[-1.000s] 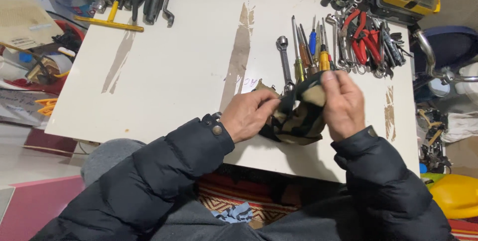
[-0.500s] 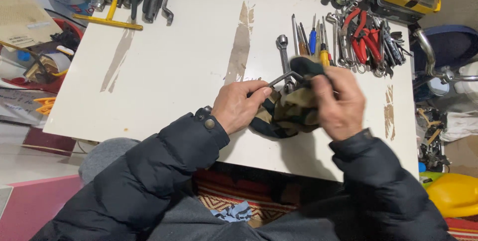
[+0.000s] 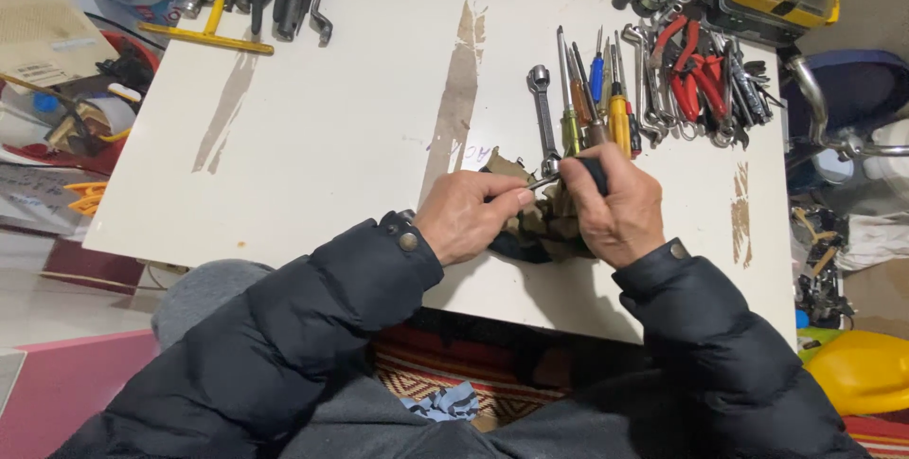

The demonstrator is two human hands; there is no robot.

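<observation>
Since the earlier frame, both hands had slid a bit away from the worktop's near edge, and the camo cloth (image 3: 535, 227) got bunched smaller between them. Left hand (image 3: 471, 217) pinched one end of a thin metal tool (image 3: 543, 180), fingers pressed together. Right hand (image 3: 617, 205) was curled around something dark, honestly couldn't tell what, since the fingers covered most of it. Cloth sat on the white worktop (image 3: 331, 127), just below the row of screwdrivers (image 3: 597, 104) and the wrench (image 3: 543, 118). Red pliers (image 3: 689, 71) lay right of those, half buried in clutter.
</observation>
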